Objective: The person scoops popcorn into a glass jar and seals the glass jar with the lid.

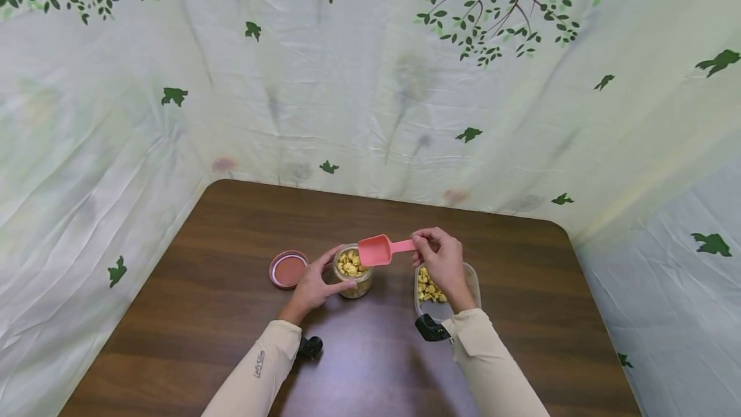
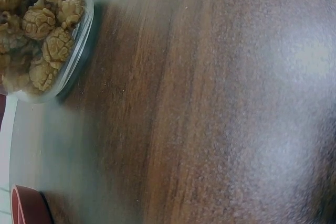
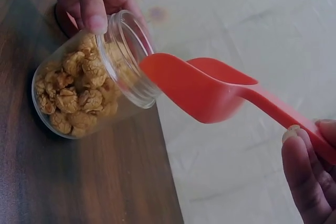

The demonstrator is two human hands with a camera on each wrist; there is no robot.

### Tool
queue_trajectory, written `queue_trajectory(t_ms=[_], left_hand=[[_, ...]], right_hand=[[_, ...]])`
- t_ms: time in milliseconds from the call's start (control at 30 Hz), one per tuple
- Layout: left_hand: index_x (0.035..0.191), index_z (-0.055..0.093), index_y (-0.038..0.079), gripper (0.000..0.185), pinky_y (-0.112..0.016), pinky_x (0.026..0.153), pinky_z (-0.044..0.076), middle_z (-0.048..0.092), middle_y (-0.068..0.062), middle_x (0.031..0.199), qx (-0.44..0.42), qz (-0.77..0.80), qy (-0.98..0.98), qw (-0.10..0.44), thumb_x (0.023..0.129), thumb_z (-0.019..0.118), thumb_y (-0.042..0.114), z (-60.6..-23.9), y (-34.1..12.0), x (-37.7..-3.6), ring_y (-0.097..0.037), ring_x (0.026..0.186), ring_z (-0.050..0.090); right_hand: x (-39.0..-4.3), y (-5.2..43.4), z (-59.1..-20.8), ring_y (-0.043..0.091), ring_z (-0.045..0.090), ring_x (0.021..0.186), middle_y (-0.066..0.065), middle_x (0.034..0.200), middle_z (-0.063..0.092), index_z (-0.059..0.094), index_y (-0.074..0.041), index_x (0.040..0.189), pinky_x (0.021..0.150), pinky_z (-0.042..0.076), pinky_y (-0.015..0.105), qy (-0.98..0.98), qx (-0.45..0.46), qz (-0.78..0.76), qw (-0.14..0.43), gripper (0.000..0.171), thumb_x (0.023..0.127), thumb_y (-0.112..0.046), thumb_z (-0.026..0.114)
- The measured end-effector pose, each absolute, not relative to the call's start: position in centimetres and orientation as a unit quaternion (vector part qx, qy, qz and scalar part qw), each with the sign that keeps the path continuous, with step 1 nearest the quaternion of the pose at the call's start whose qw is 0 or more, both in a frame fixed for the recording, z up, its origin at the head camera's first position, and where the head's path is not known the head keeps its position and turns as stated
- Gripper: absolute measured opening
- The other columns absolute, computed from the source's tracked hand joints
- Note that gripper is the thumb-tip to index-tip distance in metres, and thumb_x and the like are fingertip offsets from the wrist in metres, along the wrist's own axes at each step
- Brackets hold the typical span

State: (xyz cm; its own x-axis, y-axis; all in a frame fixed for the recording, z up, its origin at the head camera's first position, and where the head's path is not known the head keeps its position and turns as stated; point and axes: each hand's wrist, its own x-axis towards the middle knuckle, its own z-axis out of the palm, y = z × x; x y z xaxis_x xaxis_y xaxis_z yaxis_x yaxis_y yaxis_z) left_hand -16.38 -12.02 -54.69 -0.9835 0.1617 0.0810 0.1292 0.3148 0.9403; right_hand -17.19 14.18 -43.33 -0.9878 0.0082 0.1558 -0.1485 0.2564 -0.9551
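My left hand (image 1: 314, 286) grips a clear jar (image 1: 360, 288) near its mouth, thumb at the near side of the rim. Caramel popcorn (image 3: 79, 95) fills much of the jar. With its thumb and fingers, my right hand (image 1: 442, 264) pinches the handle of a red scoop (image 1: 375, 251). In the right wrist view the tip of the scoop (image 3: 189, 87) overlaps the jar's mouth; the inside of its bowl shows bare in the head view. The left wrist view catches only the popcorn-filled lower part of the jar (image 2: 50, 40).
Left of the jar lies a round red lid (image 1: 289, 269). A clear plastic container (image 1: 476, 283) with popcorn (image 1: 428, 288) stands under my right forearm, partly covered by it. The brown table (image 1: 509, 250) ends at a leaf-patterned cloth (image 1: 370, 114).
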Motion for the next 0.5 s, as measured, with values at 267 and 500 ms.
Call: queue_trajectory(t_ms=[267,500], left_hand=[[0.141,0.05,0.014,0.081,-0.052,0.103,0.039,0.057,-0.012,0.135,0.09,0.573,0.814,0.017,0.069,0.088,0.021,-54.7,-11.9,-16.3,-0.035,0.117,0.056],[0.143,0.047,0.014,0.082,-0.055,0.104,0.037,0.056,-0.015,0.136,0.094,0.566,0.819,0.016,0.071,0.087,0.023,-54.7,-11.9,-16.3,-0.034,0.118,0.056]], right_hand=[[-17.2,14.8,-43.9,0.028,0.065,0.06,0.016,0.073,0.065,0.067,0.009,0.097,0.055,0.058,0.034,-0.771,0.016,0.634,0.057,0.013,0.093,-0.003,0.062],[-17.2,15.5,-44.5,0.017,0.067,0.062,0.024,0.084,0.067,0.064,0.013,0.103,0.064,0.059,0.034,-0.724,-0.035,0.689,0.01,0.02,0.094,-0.004,0.06]])
